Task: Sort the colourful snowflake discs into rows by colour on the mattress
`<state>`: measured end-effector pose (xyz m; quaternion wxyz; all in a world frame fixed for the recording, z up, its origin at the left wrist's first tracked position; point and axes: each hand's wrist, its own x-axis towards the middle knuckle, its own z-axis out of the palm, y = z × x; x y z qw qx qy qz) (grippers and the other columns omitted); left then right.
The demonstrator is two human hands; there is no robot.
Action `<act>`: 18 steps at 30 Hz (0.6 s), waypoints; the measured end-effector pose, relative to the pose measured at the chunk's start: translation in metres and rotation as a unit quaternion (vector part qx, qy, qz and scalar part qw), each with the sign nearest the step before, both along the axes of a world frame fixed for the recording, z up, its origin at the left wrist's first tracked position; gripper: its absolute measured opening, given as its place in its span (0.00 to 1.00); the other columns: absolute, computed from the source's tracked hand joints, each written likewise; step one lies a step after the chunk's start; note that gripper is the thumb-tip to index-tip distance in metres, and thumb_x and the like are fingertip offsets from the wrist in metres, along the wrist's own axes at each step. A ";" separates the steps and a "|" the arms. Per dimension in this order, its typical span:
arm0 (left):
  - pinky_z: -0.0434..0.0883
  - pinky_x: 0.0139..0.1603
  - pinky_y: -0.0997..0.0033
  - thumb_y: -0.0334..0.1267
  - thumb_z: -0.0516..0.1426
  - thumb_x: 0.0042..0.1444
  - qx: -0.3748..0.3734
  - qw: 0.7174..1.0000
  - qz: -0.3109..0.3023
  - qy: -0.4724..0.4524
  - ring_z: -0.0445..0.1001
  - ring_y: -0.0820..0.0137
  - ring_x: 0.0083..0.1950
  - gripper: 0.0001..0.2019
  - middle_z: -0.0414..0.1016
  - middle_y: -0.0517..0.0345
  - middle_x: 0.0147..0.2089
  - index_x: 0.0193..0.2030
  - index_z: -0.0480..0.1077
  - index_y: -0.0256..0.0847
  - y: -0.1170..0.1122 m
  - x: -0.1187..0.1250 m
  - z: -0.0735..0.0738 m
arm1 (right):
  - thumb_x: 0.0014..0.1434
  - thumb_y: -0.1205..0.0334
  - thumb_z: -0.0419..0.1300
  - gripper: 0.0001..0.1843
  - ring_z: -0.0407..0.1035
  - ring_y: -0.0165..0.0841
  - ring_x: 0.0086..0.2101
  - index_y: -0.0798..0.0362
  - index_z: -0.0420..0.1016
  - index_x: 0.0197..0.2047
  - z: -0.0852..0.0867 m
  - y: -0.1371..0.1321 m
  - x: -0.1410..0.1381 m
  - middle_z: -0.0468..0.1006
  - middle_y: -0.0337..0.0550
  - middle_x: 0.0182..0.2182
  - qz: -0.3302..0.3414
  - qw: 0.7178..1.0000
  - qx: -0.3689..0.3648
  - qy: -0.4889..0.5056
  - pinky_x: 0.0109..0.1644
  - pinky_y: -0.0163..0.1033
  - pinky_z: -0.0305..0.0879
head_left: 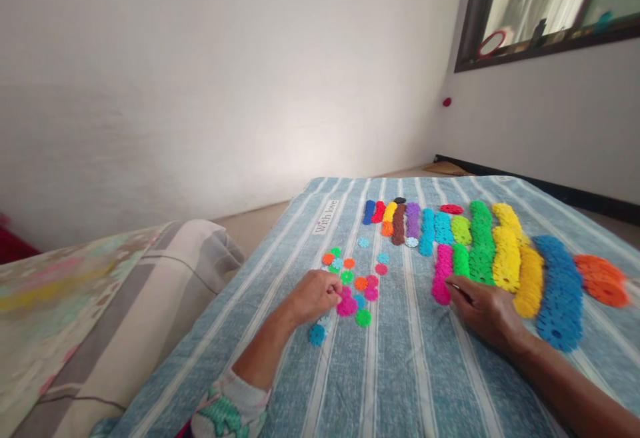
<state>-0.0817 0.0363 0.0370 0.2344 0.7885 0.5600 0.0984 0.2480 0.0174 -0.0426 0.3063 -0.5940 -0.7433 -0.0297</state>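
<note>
Left of the middle of the cloth, my left hand (314,296) is closed in a pinch, with the edge of a pink notched plastic disc at its fingertips. Just beside it lie several more pink discs (347,305). Loose green, orange, light blue and red discs are scattered around them. On the right, my right hand (484,310) is also pinched closed, its fingertips against a row of overlapping pink discs (443,266). Whatever sits between those fingers is hidden. A short green row (461,261) runs alongside the pink row, just behind this hand.
Beyond and right of my right hand lie sorted rows, including long green (481,241), yellow (506,258), blue (559,298) and orange (601,280) ones. Smaller rows, such as brown (399,225), lie farther back. A striped cloth (395,385) covers the surface; bedding (185,258) is at left.
</note>
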 end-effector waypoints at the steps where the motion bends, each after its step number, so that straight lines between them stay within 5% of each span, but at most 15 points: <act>1: 0.57 0.26 0.79 0.31 0.52 0.43 0.003 1.000 0.006 0.004 0.65 0.75 0.26 0.06 0.66 0.64 0.22 0.25 0.71 0.36 0.002 -0.002 -0.001 | 0.59 0.53 0.48 0.19 0.73 0.34 0.26 0.50 0.78 0.34 0.000 -0.002 -0.003 0.80 0.44 0.27 0.005 1.000 -0.004 0.003 0.30 0.34 0.58; 13: 0.56 0.27 0.78 0.31 0.53 0.44 0.030 0.998 0.040 0.026 0.67 0.73 0.26 0.07 0.68 0.65 0.20 0.27 0.73 0.38 0.009 -0.015 -0.005 | 0.62 0.60 0.44 0.19 0.68 0.29 0.24 0.51 0.74 0.29 0.023 -0.024 -0.077 0.75 0.40 0.22 0.173 0.976 -0.132 0.006 0.29 0.32 0.54; 18: 0.54 0.26 0.77 0.35 0.53 0.45 0.047 0.998 0.039 0.031 0.66 0.73 0.25 0.07 0.68 0.64 0.20 0.22 0.69 0.38 0.017 -0.024 -0.008 | 0.61 0.59 0.48 0.16 0.72 0.32 0.28 0.51 0.73 0.29 0.036 -0.019 -0.116 0.78 0.42 0.25 0.116 0.979 -0.156 -0.063 0.30 0.33 0.53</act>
